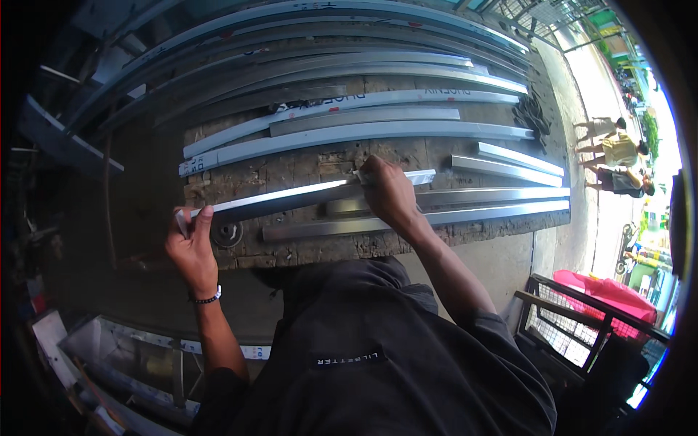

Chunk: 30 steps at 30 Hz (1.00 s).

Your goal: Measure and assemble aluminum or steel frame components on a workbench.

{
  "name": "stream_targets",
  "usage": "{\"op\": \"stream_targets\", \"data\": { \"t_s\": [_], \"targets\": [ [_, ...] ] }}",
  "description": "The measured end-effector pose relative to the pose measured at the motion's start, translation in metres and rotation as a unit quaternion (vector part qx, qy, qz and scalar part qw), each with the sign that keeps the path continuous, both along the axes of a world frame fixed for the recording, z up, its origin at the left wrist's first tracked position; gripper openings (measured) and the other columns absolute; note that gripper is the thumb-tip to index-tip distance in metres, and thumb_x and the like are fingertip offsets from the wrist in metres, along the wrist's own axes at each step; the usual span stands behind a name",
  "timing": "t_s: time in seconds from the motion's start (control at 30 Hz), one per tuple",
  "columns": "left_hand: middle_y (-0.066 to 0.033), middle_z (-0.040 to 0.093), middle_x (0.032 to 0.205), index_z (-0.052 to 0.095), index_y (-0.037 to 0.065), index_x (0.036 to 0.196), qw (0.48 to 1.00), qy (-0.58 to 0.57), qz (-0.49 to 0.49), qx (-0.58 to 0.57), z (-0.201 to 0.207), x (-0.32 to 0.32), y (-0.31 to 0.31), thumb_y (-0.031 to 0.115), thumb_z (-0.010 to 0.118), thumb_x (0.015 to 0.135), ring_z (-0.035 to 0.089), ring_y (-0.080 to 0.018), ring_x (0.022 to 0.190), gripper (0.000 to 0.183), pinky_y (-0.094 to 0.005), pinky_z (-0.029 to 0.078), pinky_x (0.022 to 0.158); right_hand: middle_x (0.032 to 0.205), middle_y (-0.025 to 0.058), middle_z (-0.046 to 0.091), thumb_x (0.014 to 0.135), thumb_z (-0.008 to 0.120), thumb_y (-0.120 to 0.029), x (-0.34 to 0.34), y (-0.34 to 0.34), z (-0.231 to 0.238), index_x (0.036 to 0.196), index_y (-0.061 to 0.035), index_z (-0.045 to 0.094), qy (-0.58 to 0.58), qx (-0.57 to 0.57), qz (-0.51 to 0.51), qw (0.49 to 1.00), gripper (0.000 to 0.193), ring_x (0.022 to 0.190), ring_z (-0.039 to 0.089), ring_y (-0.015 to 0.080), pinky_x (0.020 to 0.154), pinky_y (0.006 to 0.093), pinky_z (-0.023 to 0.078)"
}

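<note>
A slim, shiny metal bar (pixel 283 194) is held slightly above the wooden workbench (pixel 251 254), slanting up toward the right. At its left end, my left hand (pixel 190 247) is closed, thumb and fingers gripping the tip. Closer to the other end, my right hand (pixel 389 192) is closed over the bar, whose pale end (pixel 422 176) sticks out beyond it. A small whitish bit shows at the right fingertips; what it is I cannot make out. Below the bar, near my left hand, sits a dark round disc-like object (pixel 227 234) with a light centre.
Two silver bars (pixel 429 219) lie along the bench's near edge, and two short bars (pixel 509 171) at its right. Several long profiles (pixel 363 133) cover the far side. A dark tangled bundle (pixel 533 116) rests at right. People (pixel 618 152) are beyond, past a metal frame (pixel 567 327).
</note>
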<state>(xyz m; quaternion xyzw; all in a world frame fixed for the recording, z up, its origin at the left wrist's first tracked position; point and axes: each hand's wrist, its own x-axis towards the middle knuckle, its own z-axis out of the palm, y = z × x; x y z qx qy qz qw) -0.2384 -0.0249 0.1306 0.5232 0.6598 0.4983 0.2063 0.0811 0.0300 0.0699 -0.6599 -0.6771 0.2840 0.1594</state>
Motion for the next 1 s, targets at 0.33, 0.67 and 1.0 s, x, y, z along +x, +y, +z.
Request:
{"op": "stream_targets", "data": {
  "t_s": [0.33,0.67,1.0],
  "targets": [
    [-0.0009,0.04,0.071,0.048,-0.001,0.077,0.992,0.114,0.001,-0.052,0.014,0.005,0.018,0.026,0.072,0.098,0.035,-0.0136,0.069,0.042,-0.0316,0.035,0.061,0.104,0.0241,0.065,0.085,0.057,-0.002,0.061,-0.036,-0.081,0.107,-0.0034,0.053,-0.027,0.014,-0.17,0.985,0.023,0.091,0.066,0.0453,0.08,0.0534,0.05],
    [0.0011,0.04,0.069,0.047,-0.001,0.074,0.976,0.2,0.046,-0.078,0.038,0.003,0.025,0.03,0.067,0.101,0.035,-0.0122,0.069,0.045,-0.0319,0.035,0.062,0.11,0.0172,0.07,0.076,0.069,0.0,0.098,-0.033,-0.04,0.116,-0.0073,0.064,0.247,0.009,-0.11,0.963,0.042,0.1,0.068,0.0376,0.088,0.045,0.053],
    [0.0013,0.041,0.072,0.049,-0.001,0.078,0.968,0.203,0.11,-0.093,0.055,0.018,0.014,0.034,0.068,0.1,0.037,-0.0123,0.07,0.045,-0.0313,0.037,0.064,0.11,0.0123,0.064,0.09,0.071,-0.02,0.035,-0.026,-0.033,0.109,-0.0074,0.062,0.191,-0.005,-0.119,0.974,0.025,0.098,0.065,0.0386,0.08,0.0481,0.052]
  ]
}}
